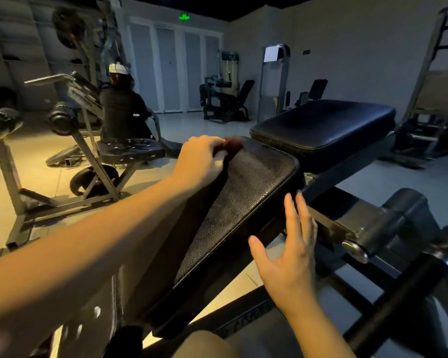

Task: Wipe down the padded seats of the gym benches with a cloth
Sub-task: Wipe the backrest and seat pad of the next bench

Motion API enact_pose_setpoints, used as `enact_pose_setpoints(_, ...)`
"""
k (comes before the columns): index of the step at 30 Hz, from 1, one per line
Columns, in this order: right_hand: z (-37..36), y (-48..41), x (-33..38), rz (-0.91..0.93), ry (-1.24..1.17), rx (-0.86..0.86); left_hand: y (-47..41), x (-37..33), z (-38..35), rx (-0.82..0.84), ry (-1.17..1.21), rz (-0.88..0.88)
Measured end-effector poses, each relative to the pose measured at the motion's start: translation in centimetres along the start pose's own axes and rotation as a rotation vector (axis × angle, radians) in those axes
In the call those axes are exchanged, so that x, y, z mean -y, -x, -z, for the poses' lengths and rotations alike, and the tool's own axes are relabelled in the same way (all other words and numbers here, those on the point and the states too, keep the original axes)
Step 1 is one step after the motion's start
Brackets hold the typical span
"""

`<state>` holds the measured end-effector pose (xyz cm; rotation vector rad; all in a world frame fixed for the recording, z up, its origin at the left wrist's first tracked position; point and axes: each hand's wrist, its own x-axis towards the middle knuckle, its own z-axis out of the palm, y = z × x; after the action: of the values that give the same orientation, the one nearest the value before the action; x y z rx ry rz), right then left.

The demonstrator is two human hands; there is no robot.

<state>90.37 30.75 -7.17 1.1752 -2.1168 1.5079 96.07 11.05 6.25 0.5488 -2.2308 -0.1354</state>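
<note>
Dim gym room, pale tiled floor [49, 156] lit yellow on the left side.

Bench frame [342, 166]: dark metal, running from the near left to the far right. A padded roller [398, 218] sits on its right side, near you.

Near seat pad [243, 202]: black, grained surface, tilted, narrow end toward you and wide end away. Your left forearm lies along its left edge.

Far pad [326, 125]: black, smooth, roughly level, just beyond the far edge of the near seat pad with a narrow gap between the two.

Another machine [130, 151] stands on the floor to the left of the bench, with a perforated dark seat. A person [122, 112] in dark clothes and a light cap sits just behind it, back turned to you.

Your right hand [287, 254]: released, fingers straight and slightly spread, holding nothing. It is at the right edge of the near seat pad, fingertips level with the pad's rim. You cannot tell from this angle whether they touch it.

Your left hand [199, 161]: fingers curled down, grasping the cloth at the far left corner of the near seat pad.

Cloth [233, 144]: reddish-brown, bunched, mostly under your fingers, a bit showing past your fingertips on the pad's far edge.

Green lit sign [183, 16] high on the back wall.
</note>
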Motion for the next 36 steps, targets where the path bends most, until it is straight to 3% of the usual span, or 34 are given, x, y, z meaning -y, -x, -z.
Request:
enact_pose_setpoints(3, 0.0, -0.1, 0.0, -0.002, 0.005, -0.012, 0.8, -3.3, 0.5, -0.013, 0.05, -0.055)
enact_pose_setpoints(7, 0.0, -0.3, 0.0, -0.02, 0.03, -0.003, 4.8, -6.9, 1.3, -0.017, 0.205, -0.474)
enact_pose_setpoints(9, 0.1, -0.1, -0.1, -0.005, 0.022, 0.01, 3.3, -5.4, 0.7, -0.043, 0.175, -0.395)
enact_pose_setpoints(13, 0.2, 0.1, 0.1, 0.001, 0.034, 0.02, -1.8, -1.3, -0.5, -0.005, 0.038, 0.017)
enact_pose_setpoints(15, 0.2, 0.0, 0.1, 0.002, 0.05, 0.014, -1.3, -3.3, -0.2, -0.01, 0.076, -0.042)
enact_pose_setpoints(19, -0.1, -0.2, 0.1, -0.005, 0.073, -0.007, 2.8, -7.2, 0.6, -0.013, 0.264, -0.454)
enact_pose_setpoints(21, 0.0, -0.1, 0.0, 0.003, 0.07, 0.002, 1.8, -5.9, 0.2, -0.037, 0.234, -0.41)
enact_pose_setpoints(25, 0.2, 0.1, 0.1, 0.019, 0.076, 0.01, -3.0, -1.0, -1.2, -0.011, 0.097, 0.054)
enact_pose_setpoints(26, 0.1, 0.1, 0.1, 0.024, 0.073, 0.009, -3.2, -1.2, -1.3, -0.01, 0.103, 0.084)
enact_pose_setpoints(28, 0.1, 0.0, 0.1, 0.029, 0.068, 0.002, -2.2, -3.7, -1.0, -0.009, 0.162, -0.003)
enact_pose_setpoints(32, -0.1, -0.1, -0.1, 0.025, 0.07, -0.017, 1.3, -7.1, -0.2, 0.029, 0.351, -0.403)
enact_pose_setpoints(34, 0.0, -0.1, -0.2, 0.03, 0.068, -0.014, 0.0, -5.6, -0.7, 0.008, 0.301, -0.385)
enact_pose_setpoints(36, 0.1, -0.1, -0.2, 0.031, 0.064, -0.005, -2.5, -2.8, -1.7, -0.017, 0.2, -0.186)
